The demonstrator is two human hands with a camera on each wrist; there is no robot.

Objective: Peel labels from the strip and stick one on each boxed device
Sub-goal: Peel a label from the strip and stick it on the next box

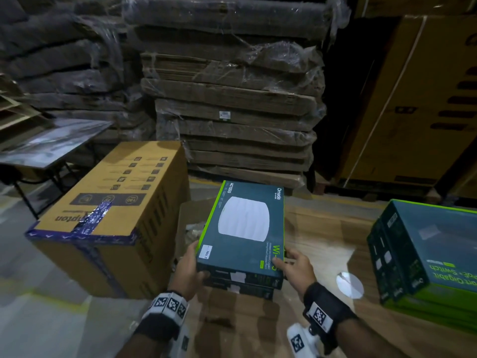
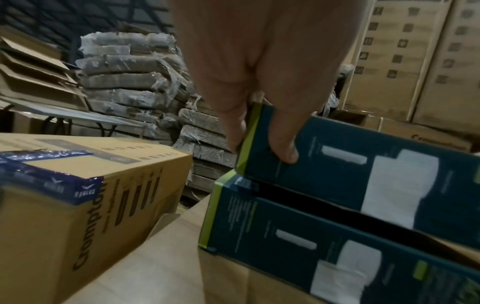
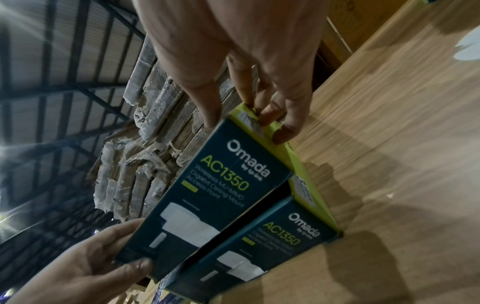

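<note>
Both hands hold a dark teal Omada device box point(image 1: 245, 223) with green edges, its near end raised off a second identical box point(image 1: 242, 289) on the wooden table point(image 1: 322, 241). My left hand point(image 1: 195, 263) grips the near left corner, thumb on top beside a white "No. 1" label point(image 1: 206, 253). My right hand point(image 1: 289, 260) grips the near right corner. The left wrist view shows my left hand point(image 2: 259, 148) on the upper box point(image 2: 363, 170) above the lower box point(image 2: 311, 236). In the right wrist view, my right hand point(image 3: 249, 127) clasps the upper box point(image 3: 221, 185). No label strip shows.
A stack of similar teal boxes point(image 1: 426, 254) stands at the right of the table. A round white patch point(image 1: 349, 285) lies between it and my hands. A brown taped Crompton carton point(image 1: 103, 215) sits to the left. Wrapped flat cartons point(image 1: 232, 112) are piled behind.
</note>
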